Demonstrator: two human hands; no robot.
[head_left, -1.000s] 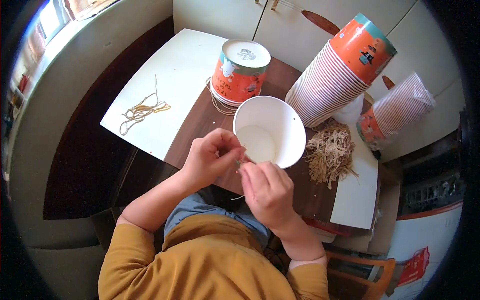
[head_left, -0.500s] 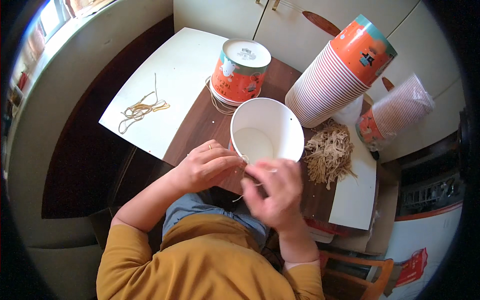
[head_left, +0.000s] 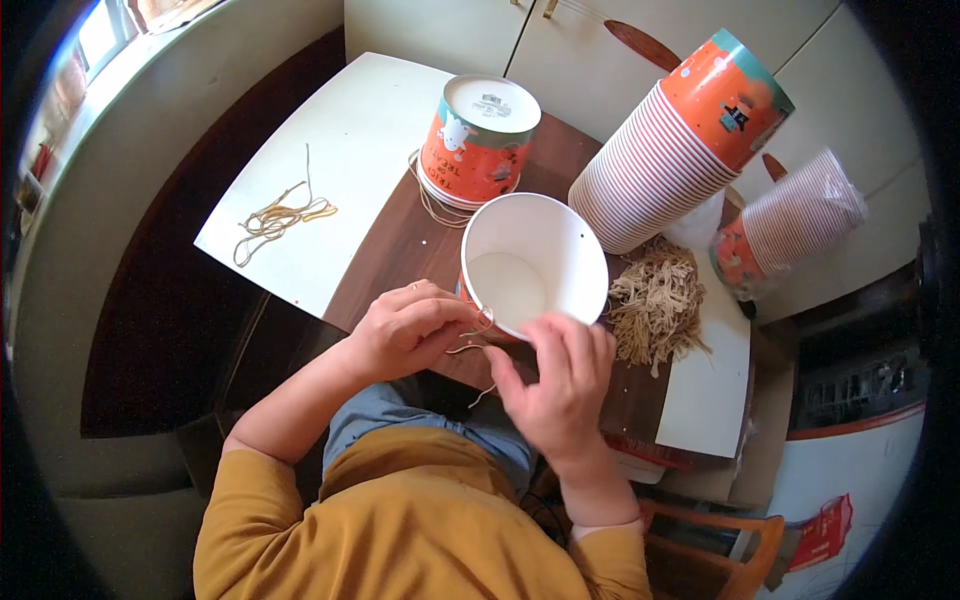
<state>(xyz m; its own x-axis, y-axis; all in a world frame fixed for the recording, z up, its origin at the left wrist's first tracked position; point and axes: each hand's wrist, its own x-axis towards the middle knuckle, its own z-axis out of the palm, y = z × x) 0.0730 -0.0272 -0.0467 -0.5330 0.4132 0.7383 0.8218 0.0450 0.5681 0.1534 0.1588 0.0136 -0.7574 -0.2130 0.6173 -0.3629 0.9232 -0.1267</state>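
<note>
A loose tangle of yellow strings [head_left: 280,217] lies at the far left on the white sheet [head_left: 330,150] covering part of the brown desk [head_left: 400,255]. Nearer the middle, the left hand [head_left: 405,330] has its fingers [head_left: 455,322] curled shut, pinching a thin pale string [head_left: 476,335] at the near rim of the white paper bucket [head_left: 530,265], which lies tipped with its open mouth facing up toward the camera. Behind it stands an upturned orange bucket [head_left: 478,140]. The right hand [head_left: 555,385] sits just below the white bucket's rim, fingers loosely spread and upright, touching the rim; whether it grips the string I cannot tell. Rightward lie a heap of tan strings [head_left: 655,305], a leaning stack of orange buckets [head_left: 680,140], and a second, smaller stack [head_left: 795,225].
</note>
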